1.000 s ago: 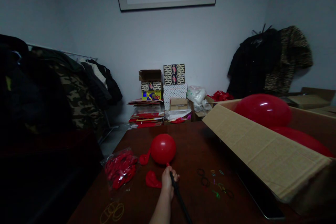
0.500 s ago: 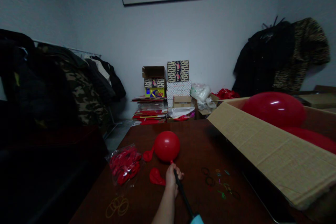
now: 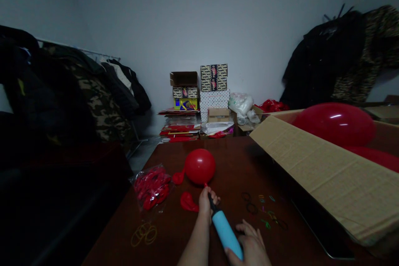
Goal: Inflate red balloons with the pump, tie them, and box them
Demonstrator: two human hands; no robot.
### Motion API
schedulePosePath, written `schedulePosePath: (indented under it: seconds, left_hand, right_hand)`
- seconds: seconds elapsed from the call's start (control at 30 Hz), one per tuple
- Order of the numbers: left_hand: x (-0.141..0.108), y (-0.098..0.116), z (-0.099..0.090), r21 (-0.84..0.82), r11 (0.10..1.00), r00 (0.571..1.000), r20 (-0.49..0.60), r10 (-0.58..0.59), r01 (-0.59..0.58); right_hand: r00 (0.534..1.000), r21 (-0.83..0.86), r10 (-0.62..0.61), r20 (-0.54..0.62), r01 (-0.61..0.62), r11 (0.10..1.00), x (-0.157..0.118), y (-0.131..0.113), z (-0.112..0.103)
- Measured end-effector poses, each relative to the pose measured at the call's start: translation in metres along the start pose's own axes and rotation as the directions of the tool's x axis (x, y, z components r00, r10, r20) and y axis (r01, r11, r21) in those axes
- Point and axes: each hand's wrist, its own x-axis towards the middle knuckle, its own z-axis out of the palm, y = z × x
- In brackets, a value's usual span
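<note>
As L grip (image 3: 205,201) pinches nozzle (image 3: 212,203) at balloon (image 3: 200,166), R grip (image 3: 249,246) spread on blue pump (image 3: 225,229)

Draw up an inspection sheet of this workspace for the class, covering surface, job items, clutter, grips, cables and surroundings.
Surface: dark wooden table, dimly lit.
Job's things: red balloon, its neck at the nozzle of a blue hand pump.
Clutter: packet of red balloons, deflated red balloon, rubber bands.
Grips: left hand closed around the pump's black neck; right hand at the barrel's lower end.
Cables: nothing seen.
Surroundings: cardboard box holding inflated red balloons, camouflage jacket, stacked boxes.
</note>
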Motion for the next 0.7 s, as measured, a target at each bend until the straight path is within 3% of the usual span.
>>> schedulePosePath:
  seconds: [0.17,0.37,0.5,0.7]
  left_hand:
    - [0.001,0.0,0.0,0.041,0.999,1.0,0.012,0.001,-0.002]
    - [-0.002,-0.002,0.002,0.083,0.995,0.999,-0.01,0.049,-0.048]
    - [-0.007,-0.002,0.005,0.085,0.994,0.997,-0.003,0.072,-0.072]
    - [-0.009,-0.001,0.005,0.085,0.994,0.998,0.001,0.061,-0.061]
  right_hand:
    - [1.0,0.011,0.024,-0.011,-0.024,1.0,0.002,-0.01,0.0]
    - [0.998,-0.063,0.06,0.006,-0.059,0.996,-0.011,-0.005,0.006]
    - [0.996,-0.065,0.044,0.074,-0.039,0.997,-0.024,0.007,0.003]
    - [0.997,-0.106,0.08,0.008,-0.078,0.991,-0.052,0.042,0.026]
